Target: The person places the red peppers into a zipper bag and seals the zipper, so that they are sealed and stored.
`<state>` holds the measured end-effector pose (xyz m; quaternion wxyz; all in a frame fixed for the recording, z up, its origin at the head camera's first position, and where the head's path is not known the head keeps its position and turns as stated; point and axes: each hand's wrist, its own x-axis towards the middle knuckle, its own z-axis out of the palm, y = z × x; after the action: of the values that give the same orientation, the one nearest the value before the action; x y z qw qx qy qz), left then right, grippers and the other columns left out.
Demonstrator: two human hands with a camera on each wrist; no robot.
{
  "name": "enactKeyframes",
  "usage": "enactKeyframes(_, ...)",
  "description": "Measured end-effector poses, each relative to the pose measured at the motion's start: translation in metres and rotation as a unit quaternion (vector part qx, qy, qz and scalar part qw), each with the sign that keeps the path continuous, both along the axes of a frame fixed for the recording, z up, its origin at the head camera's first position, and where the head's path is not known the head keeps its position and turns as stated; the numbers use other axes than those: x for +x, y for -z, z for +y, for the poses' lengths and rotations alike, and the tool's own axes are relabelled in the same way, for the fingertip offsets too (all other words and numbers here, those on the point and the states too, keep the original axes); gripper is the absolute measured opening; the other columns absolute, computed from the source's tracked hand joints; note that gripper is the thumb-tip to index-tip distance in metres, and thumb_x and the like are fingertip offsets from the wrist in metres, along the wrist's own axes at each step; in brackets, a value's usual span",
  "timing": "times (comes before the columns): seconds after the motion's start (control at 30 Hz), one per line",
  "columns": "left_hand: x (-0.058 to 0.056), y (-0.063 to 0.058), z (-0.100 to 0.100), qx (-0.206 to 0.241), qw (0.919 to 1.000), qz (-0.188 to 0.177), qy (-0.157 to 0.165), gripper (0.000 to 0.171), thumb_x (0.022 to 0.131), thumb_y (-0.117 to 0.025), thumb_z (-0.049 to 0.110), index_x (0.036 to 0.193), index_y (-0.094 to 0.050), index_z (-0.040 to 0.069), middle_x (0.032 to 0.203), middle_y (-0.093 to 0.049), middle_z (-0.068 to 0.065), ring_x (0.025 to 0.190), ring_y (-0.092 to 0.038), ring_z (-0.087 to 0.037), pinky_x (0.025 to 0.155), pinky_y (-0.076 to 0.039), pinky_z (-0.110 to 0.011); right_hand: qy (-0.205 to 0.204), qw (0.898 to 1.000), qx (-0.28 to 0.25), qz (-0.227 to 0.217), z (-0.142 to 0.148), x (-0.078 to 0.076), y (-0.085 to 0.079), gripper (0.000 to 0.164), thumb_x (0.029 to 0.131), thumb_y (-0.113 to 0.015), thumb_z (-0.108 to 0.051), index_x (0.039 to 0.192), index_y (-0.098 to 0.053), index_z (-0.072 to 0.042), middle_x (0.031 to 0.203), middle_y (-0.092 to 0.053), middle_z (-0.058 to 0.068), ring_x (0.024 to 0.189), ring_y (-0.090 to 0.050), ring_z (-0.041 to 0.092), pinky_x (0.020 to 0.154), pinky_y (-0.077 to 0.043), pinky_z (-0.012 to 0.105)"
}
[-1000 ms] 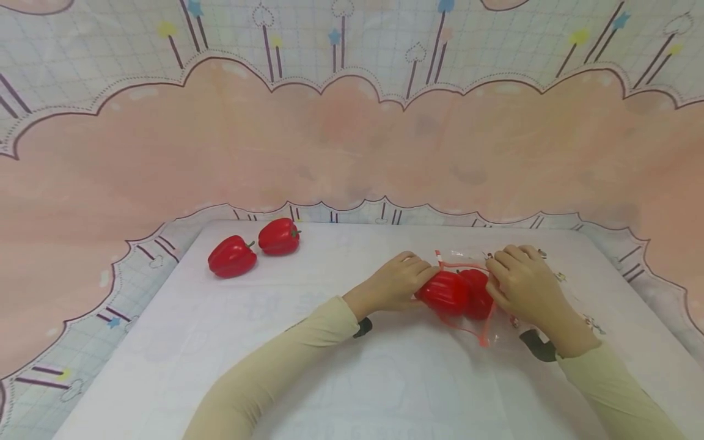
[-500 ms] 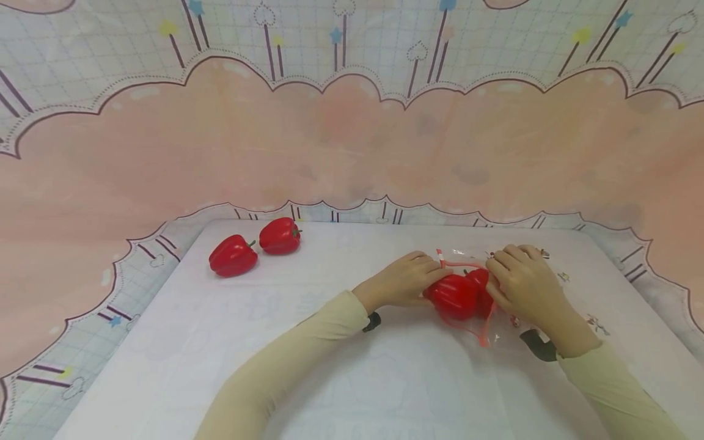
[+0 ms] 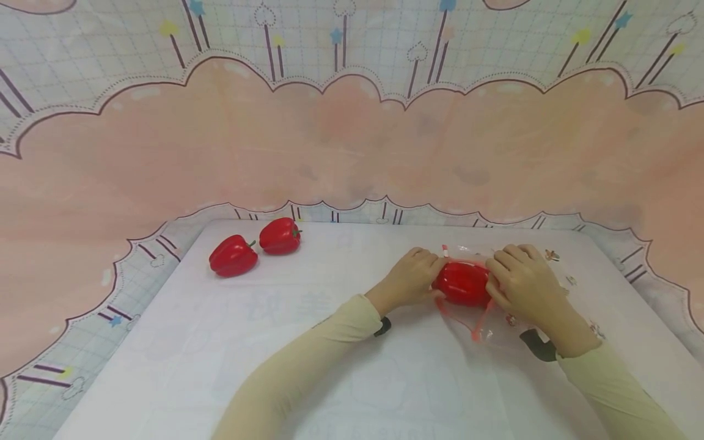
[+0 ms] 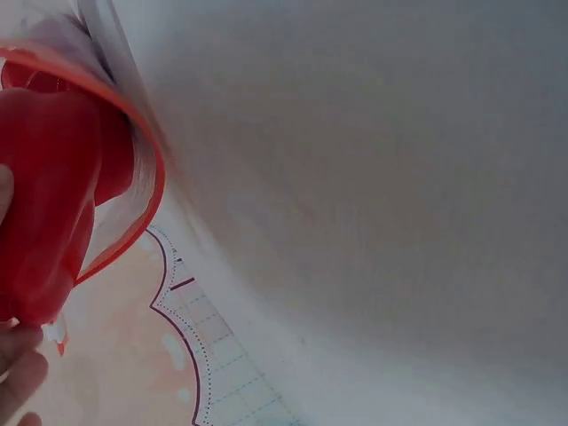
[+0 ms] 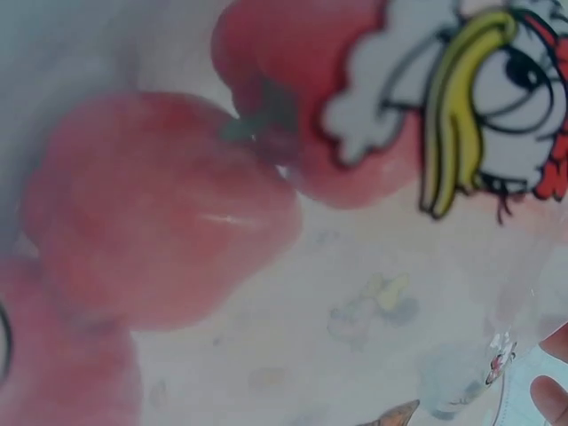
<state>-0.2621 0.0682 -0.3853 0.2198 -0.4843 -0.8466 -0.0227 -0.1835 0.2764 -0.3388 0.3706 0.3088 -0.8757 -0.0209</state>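
Note:
A red bell pepper point(image 3: 464, 284) lies at the mouth of a clear plastic bag point(image 3: 475, 334) with an orange-red rim and cartoon prints. My left hand point(image 3: 411, 275) grips this pepper from the left; its fingertips point(image 4: 22, 373) show at the pepper's lower end in the left wrist view. Behind it, another red pepper point(image 4: 115, 153) sits inside the rim point(image 4: 160, 177). My right hand point(image 3: 522, 287) holds the bag's upper right part. Through the film, the right wrist view shows red peppers point(image 5: 160, 213), with the right hand's fingers point(image 5: 552, 399) at the edge.
Two more red bell peppers, a nearer one point(image 3: 233, 255) and a farther one point(image 3: 280, 236), lie at the back left of the white table point(image 3: 330, 366). A patterned cloth point(image 3: 341, 146) hangs behind the table and around its sides.
My left hand has moved right with the pepper, bringing it farther into the bag's mouth, where it now covers the pepper behind. My right hand stays in place.

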Motion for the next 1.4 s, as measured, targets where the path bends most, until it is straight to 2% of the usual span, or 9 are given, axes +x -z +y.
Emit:
enactKeyframes(0.1, -0.001, 0.003, 0.002, 0.011, 0.9998, 0.004, -0.013, 0.052, 0.079, -0.070, 0.047, 0.116, -0.060, 0.011, 0.104, -0.069, 0.002, 0.100, -0.062, -0.012, 0.095, -0.046, -0.025, 0.000, 1.000, -0.001, 0.002, 0.000, 0.000, -0.001, 0.018, 0.074, -0.053, -0.015, 0.079, -0.061, 0.000, 0.075, -0.063, 0.016, 0.074, -0.056, 0.030, 0.073, -0.051, 0.048)
enactKeyframes(0.17, -0.002, 0.002, 0.003, 0.015, 0.9998, 0.000, -0.013, 0.051, 0.079, -0.071, 0.048, 0.113, -0.061, 0.011, 0.101, -0.070, 0.002, 0.098, -0.062, -0.011, 0.093, -0.046, -0.024, -0.001, 1.000, -0.002, 0.006, 0.000, 0.000, -0.001, 0.024, 0.080, -0.046, -0.018, 0.078, -0.060, 0.000, 0.074, -0.063, 0.016, 0.073, -0.056, 0.030, 0.072, -0.051, 0.048)
enactKeyframes(0.33, 0.000, -0.001, 0.005, 0.002, 0.9993, -0.036, 0.007, 0.049, 0.079, -0.072, 0.044, 0.115, -0.061, 0.012, 0.102, -0.070, 0.003, 0.098, -0.062, -0.010, 0.096, -0.045, -0.022, -0.006, 1.000, -0.007, 0.007, 0.000, 0.001, -0.002, 0.033, 0.084, -0.037, -0.023, 0.077, -0.060, 0.000, 0.075, -0.064, 0.016, 0.074, -0.057, 0.030, 0.073, -0.050, 0.048)
enactKeyframes(0.5, 0.001, -0.004, 0.008, -0.015, 0.9982, -0.056, 0.016, 0.051, 0.079, -0.072, 0.042, 0.118, -0.060, 0.012, 0.105, -0.070, 0.003, 0.099, -0.062, -0.010, 0.096, -0.045, -0.021, -0.010, 1.000, -0.009, 0.012, 0.000, 0.001, -0.003, 0.033, 0.085, -0.035, -0.023, 0.077, -0.059, -0.001, 0.074, -0.063, 0.015, 0.074, -0.056, 0.030, 0.072, -0.049, 0.048)
enactKeyframes(0.63, 0.000, -0.001, 0.011, -0.007, 0.9990, -0.043, 0.006, 0.050, 0.078, -0.073, 0.042, 0.116, -0.062, 0.011, 0.099, -0.071, 0.003, 0.090, -0.063, -0.009, 0.089, -0.046, -0.020, -0.011, 1.000, -0.008, 0.016, 0.000, 0.001, -0.002, 0.044, 0.089, -0.026, -0.028, 0.076, -0.058, -0.001, 0.073, -0.062, 0.014, 0.074, -0.055, 0.029, 0.071, -0.049, 0.046)
enactKeyframes(0.87, -0.004, 0.003, 0.013, 0.013, 0.9992, -0.036, -0.014, 0.037, 0.077, -0.075, 0.040, 0.103, -0.068, 0.014, 0.089, -0.073, 0.005, 0.080, -0.064, -0.008, 0.081, -0.047, -0.019, -0.015, 1.000, -0.009, 0.026, 0.001, 0.000, 0.000, 0.048, 0.092, -0.023, -0.029, 0.077, -0.059, 0.000, 0.073, -0.062, 0.015, 0.073, -0.055, 0.030, 0.069, -0.049, 0.045)
enactKeyframes(1.0, -0.003, 0.002, 0.014, -0.004, 0.9993, -0.033, -0.014, 0.035, 0.078, -0.075, 0.037, 0.102, -0.068, 0.013, 0.089, -0.074, 0.004, 0.080, -0.064, -0.008, 0.082, -0.048, -0.019, -0.017, 0.999, -0.006, 0.029, 0.002, 0.000, 0.000, 0.045, 0.090, -0.026, -0.027, 0.077, -0.059, 0.000, 0.073, -0.062, 0.015, 0.073, -0.056, 0.030, 0.069, -0.049, 0.046)
enactKeyframes(1.27, -0.002, -0.003, 0.020, -0.036, 0.9974, -0.056, 0.030, 0.034, 0.085, -0.068, 0.029, 0.114, -0.062, 0.013, 0.102, -0.072, 0.004, 0.092, -0.065, -0.007, 0.092, -0.047, -0.015, -0.025, 0.999, -0.003, 0.038, 0.000, 0.001, -0.002, 0.043, 0.090, -0.029, -0.027, 0.075, -0.059, 0.001, 0.071, -0.062, 0.016, 0.071, -0.056, 0.031, 0.069, -0.051, 0.048)
enactKeyframes(1.4, -0.002, -0.004, 0.022, -0.062, 0.9976, -0.031, 0.003, 0.028, 0.088, -0.065, 0.030, 0.110, -0.066, 0.014, 0.099, -0.072, 0.004, 0.091, -0.065, -0.007, 0.091, -0.047, -0.017, -0.024, 0.999, -0.004, 0.040, -0.001, 0.001, -0.001, 0.050, 0.093, -0.025, -0.030, 0.074, -0.060, 0.001, 0.071, -0.062, 0.016, 0.071, -0.056, 0.031, 0.070, -0.051, 0.048)
